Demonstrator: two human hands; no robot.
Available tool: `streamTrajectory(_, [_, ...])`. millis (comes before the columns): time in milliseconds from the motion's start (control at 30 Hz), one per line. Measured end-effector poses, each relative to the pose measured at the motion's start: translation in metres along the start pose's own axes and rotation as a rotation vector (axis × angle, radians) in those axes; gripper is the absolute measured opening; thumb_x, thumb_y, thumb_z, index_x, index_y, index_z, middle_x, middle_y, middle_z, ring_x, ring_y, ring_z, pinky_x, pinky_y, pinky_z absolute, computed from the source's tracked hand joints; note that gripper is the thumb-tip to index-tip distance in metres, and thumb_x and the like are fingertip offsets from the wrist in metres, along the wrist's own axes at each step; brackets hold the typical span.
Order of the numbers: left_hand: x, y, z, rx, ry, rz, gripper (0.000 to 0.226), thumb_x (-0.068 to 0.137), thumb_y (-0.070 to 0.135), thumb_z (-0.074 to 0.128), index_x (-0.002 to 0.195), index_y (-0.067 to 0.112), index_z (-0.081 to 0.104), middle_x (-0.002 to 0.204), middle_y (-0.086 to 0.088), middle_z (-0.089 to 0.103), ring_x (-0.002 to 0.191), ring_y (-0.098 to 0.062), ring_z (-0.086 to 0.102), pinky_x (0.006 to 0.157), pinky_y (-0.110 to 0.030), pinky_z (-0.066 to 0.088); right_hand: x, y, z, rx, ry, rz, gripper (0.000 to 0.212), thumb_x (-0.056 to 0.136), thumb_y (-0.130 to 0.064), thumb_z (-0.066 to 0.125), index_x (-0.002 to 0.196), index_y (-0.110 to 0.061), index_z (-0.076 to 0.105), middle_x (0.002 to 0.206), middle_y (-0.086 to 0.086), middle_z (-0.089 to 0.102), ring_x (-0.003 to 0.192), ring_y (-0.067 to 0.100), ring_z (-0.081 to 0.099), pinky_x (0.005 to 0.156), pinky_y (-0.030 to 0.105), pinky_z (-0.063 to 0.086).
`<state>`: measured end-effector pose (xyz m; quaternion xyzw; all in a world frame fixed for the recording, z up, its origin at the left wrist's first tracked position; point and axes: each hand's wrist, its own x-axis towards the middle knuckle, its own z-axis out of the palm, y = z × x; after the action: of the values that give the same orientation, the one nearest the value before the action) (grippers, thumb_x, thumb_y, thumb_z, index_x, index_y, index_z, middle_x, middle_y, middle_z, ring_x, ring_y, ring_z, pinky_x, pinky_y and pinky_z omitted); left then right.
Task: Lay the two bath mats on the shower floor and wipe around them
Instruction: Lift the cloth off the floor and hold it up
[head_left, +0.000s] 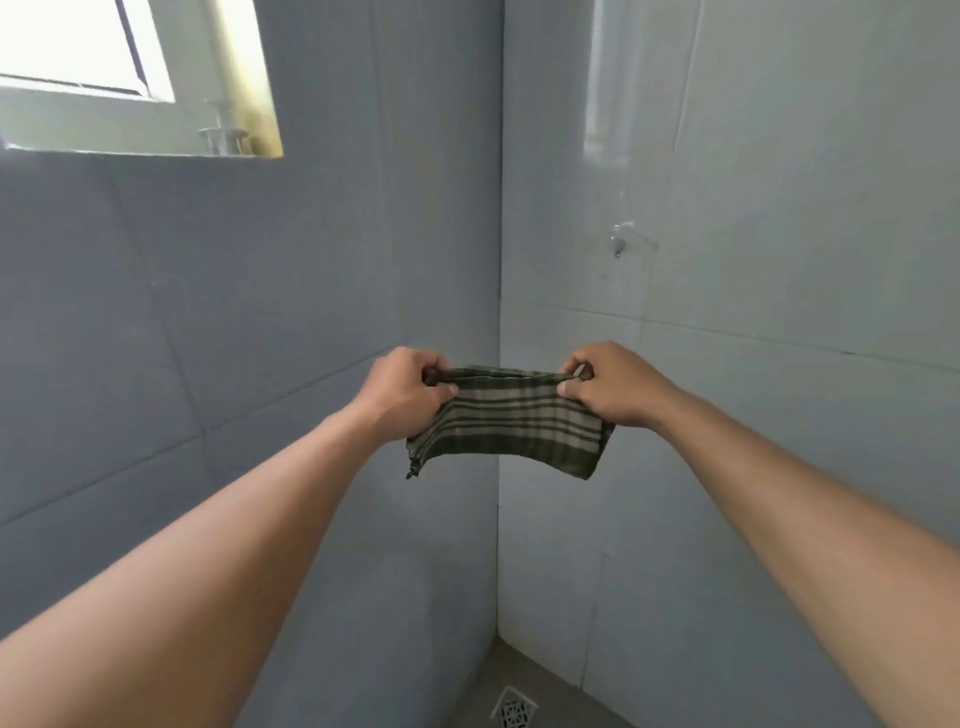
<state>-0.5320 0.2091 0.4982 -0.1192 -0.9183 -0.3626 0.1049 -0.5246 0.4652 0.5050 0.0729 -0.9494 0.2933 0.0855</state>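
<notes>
A small dark green cloth with pale stripes hangs folded in the air in front of the shower corner. My left hand pinches its upper left edge and my right hand pinches its upper right edge, so it stretches between them. Both arms reach forward at chest height. No bath mat is in view. Only a small strip of the grey shower floor shows at the bottom.
Grey tiled walls meet in a corner straight ahead. A square floor drain sits near that corner. A window is at the upper left, with a white holder on its sill. A small metal fitting sticks out of the right wall.
</notes>
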Motion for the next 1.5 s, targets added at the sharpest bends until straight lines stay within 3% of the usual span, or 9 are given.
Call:
streamTrajectory(100, [0.040,0.028,0.003,0.002,-0.040,0.117,0.019,0.090,0.008,0.064,0.098,0.025,0.060,0.093,0.006,0.069,0.088,-0.014,0.065,0.066,-0.024,0.051,0.018,0.007,-0.030,-0.007,0.075,0.036,0.003,0.090,-0.024,0.067,0.092,-0.022,0.068,0.086,-0.006,0.064,0.086,0.015,0.061,0.068,0.027,0.041])
streamTrajectory(200, [0.079,0.049,0.016,0.066,-0.042,0.261,0.032,0.088,-0.003,0.053,0.102,0.025,0.048,0.099,0.002,0.067,0.091,-0.024,0.064,0.074,-0.043,0.057,0.041,0.018,-0.051,-0.015,0.150,0.075,0.003,0.089,-0.018,0.068,0.090,-0.018,0.071,0.089,-0.005,0.066,0.087,0.014,0.060,0.069,0.026,0.041])
streamTrajectory(367, [0.160,0.072,0.051,0.206,-0.024,0.381,0.054,0.079,-0.008,0.043,0.082,0.036,0.074,0.109,0.004,0.064,0.099,-0.021,0.059,0.086,-0.042,0.054,0.095,0.051,-0.074,-0.060,0.268,0.152,0.011,0.086,-0.014,0.065,0.090,-0.024,0.069,0.088,-0.007,0.066,0.087,0.015,0.063,0.067,0.026,0.047])
streamTrajectory(533, [0.233,0.088,0.088,0.279,-0.035,0.498,0.057,0.095,0.001,0.040,0.121,0.043,0.068,0.111,0.007,0.054,0.103,-0.019,0.053,0.086,-0.035,0.047,0.143,0.086,-0.093,-0.201,0.339,0.110,0.024,0.088,-0.006,0.051,0.094,-0.030,0.050,0.095,-0.005,0.059,0.078,0.015,0.057,0.072,0.036,0.051])
streamTrajectory(667, [0.286,0.105,0.099,0.377,-0.019,0.567,0.053,0.098,0.007,0.040,0.131,0.044,0.061,0.113,0.002,0.049,0.105,-0.021,0.047,0.077,-0.034,0.038,0.179,0.099,-0.110,-0.371,0.340,0.094,0.037,0.088,-0.003,0.047,0.077,-0.032,0.068,0.084,-0.014,0.053,0.082,0.018,0.060,0.074,0.035,0.053])
streamTrajectory(867, [0.338,0.120,0.110,0.664,0.110,0.684,0.052,0.099,0.018,0.047,0.145,0.041,0.045,0.121,-0.007,0.045,0.112,-0.027,0.044,0.068,-0.036,0.038,0.218,0.110,-0.116,-0.588,0.439,0.038,0.032,0.094,-0.013,0.053,0.119,-0.031,0.065,0.109,0.000,0.049,0.085,0.024,0.056,0.075,0.039,0.052])
streamTrajectory(1100, [0.355,0.102,0.148,0.718,0.238,0.745,0.055,0.098,0.019,0.049,0.152,0.028,0.036,0.124,-0.013,0.045,0.108,-0.033,0.046,0.080,-0.041,0.042,0.244,0.135,-0.095,-0.755,0.483,0.032,0.028,0.086,-0.045,0.028,0.097,-0.024,0.043,0.091,-0.002,0.047,0.088,0.029,0.053,0.066,0.033,0.032])
streamTrajectory(1333, [0.348,0.082,0.167,0.718,0.217,0.753,0.062,0.098,0.014,0.050,0.155,0.027,0.027,0.128,-0.012,0.045,0.111,-0.031,0.047,0.092,-0.042,0.040,0.229,0.135,-0.085,-0.654,0.434,0.049,0.023,0.099,-0.024,0.044,0.118,-0.019,0.054,0.106,0.003,0.045,0.101,0.027,0.050,0.074,0.032,0.033])
streamTrajectory(1500, [0.347,0.073,0.173,0.631,0.170,0.773,0.067,0.095,0.007,0.052,0.155,0.028,0.030,0.135,-0.010,0.048,0.116,-0.031,0.048,0.092,-0.040,0.038,0.221,0.139,-0.080,-0.801,0.395,-0.020,0.047,0.095,-0.018,0.053,0.142,-0.025,0.046,0.126,0.006,0.050,0.115,0.028,0.049,0.091,0.036,0.041])
